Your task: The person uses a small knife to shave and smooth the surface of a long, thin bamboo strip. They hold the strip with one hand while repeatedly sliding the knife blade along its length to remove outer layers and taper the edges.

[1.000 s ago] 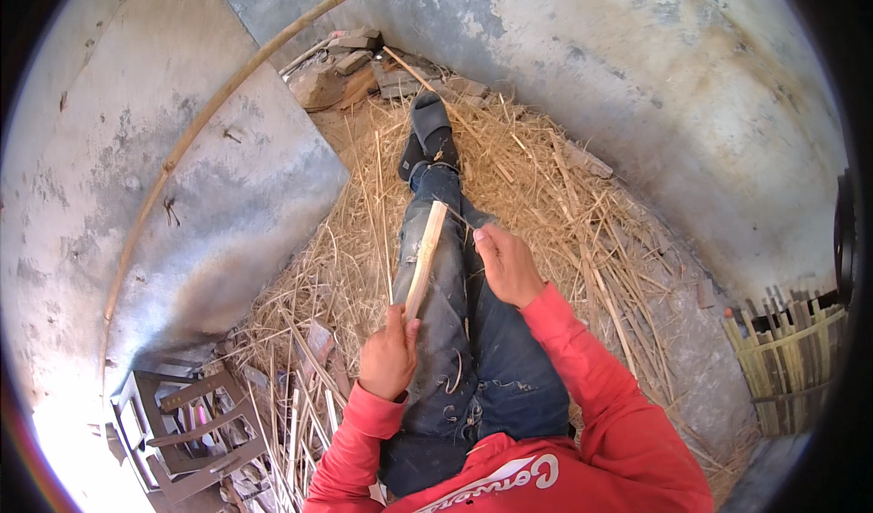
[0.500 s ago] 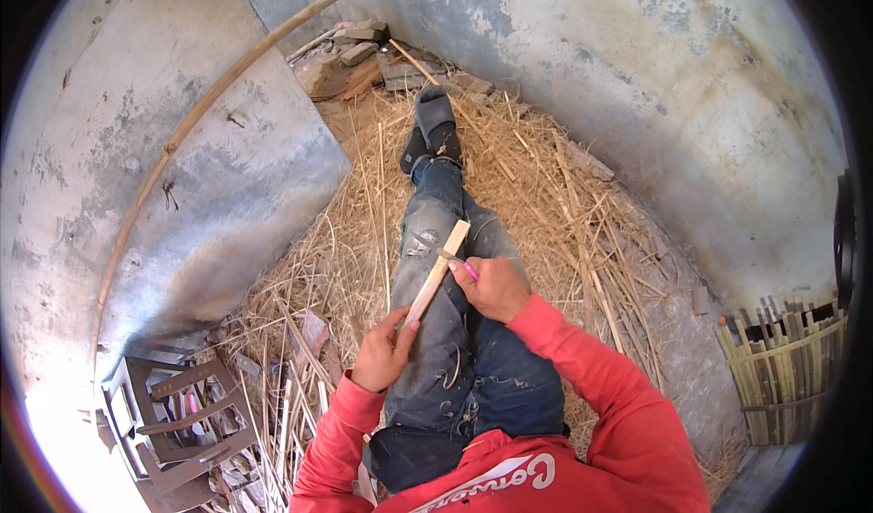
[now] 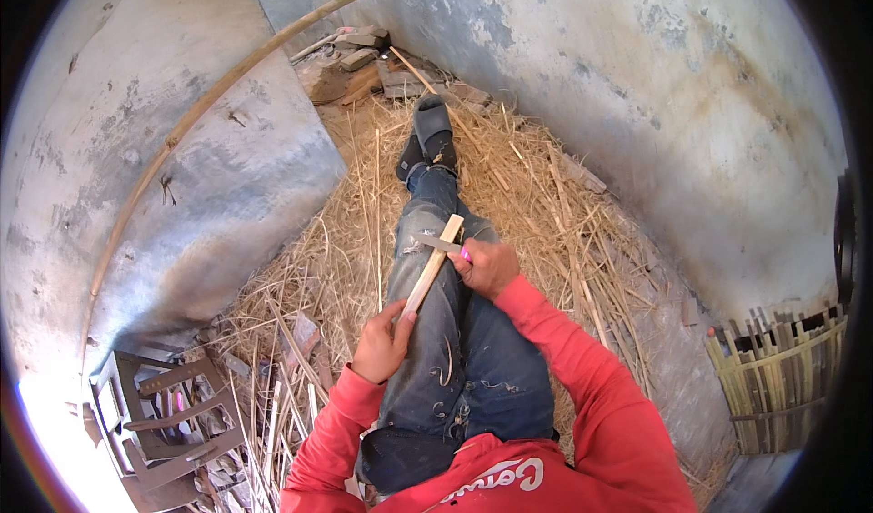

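A pale, flat strip of wood or bamboo [image 3: 427,277] slants across my outstretched legs. Its near end is gripped between the thumb and fingers of my left hand [image 3: 383,343]. My right hand [image 3: 491,266] is closed around the pink handle of a knife, the handle mostly hidden in the fist. The knife's blade [image 3: 437,242] lies across the strip near its far end and points left. Beneath are my worn blue jeans [image 3: 427,349], with curled shavings stuck to them.
Straw-like shavings [image 3: 346,231] and long thin strips [image 3: 582,267] cover the floor around my legs. Bricks [image 3: 359,49] are piled in the far corner. A dark wooden chair [image 3: 182,422] is at lower left, a slatted basket [image 3: 777,367] at right. A bent pole [image 3: 191,117] arcs along the left wall.
The knife in my right hand has turned so its blade now lies more plainly across the strip. The whole view has shifted slightly. My left hand keeps its hold.
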Demonstrator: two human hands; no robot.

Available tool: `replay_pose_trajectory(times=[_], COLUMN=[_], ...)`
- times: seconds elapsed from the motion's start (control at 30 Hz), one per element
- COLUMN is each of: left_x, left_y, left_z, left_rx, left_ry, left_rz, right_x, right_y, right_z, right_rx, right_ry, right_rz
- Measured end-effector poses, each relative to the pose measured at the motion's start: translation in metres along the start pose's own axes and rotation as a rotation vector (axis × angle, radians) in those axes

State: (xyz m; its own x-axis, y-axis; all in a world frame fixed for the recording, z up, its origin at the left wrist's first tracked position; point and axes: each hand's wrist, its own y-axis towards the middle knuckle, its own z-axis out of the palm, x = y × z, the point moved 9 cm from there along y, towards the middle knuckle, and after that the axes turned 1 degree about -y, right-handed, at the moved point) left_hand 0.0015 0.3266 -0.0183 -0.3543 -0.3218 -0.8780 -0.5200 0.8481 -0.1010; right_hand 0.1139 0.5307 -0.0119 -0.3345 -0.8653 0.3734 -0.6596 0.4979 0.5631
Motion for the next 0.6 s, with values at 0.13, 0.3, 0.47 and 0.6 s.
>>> replay_pose_trajectory(times=[0.13, 0.3, 0.47, 0.6], left_x=[-0.001, 0.001, 0.02, 0.009], left_y=[-0.013, -0.021, -0.045, -0.037], left_z=[-0.004, -0.001, 0.003, 0.001], left_rx=[-0.018, 0.036, 0.02, 0.049], left_ry=[-0.015, -0.084, -0.26, -0.256], left_rz=[-0.005, -0.078, -0.14, -0.187], right_x=[0.01, -0.095, -0.157, -0.09], right_y=[-0.012, 0.018, 0.023, 0.024], right_z=[0.004, -0.017, -0.065, -0.068], right_rx=[0.037, -0.069, -0.131, -0.07], right_ry=[0.023, -0.142, -0.128, 0.214], right_rz=[0.011, 0.415, 0.501, 0.476])
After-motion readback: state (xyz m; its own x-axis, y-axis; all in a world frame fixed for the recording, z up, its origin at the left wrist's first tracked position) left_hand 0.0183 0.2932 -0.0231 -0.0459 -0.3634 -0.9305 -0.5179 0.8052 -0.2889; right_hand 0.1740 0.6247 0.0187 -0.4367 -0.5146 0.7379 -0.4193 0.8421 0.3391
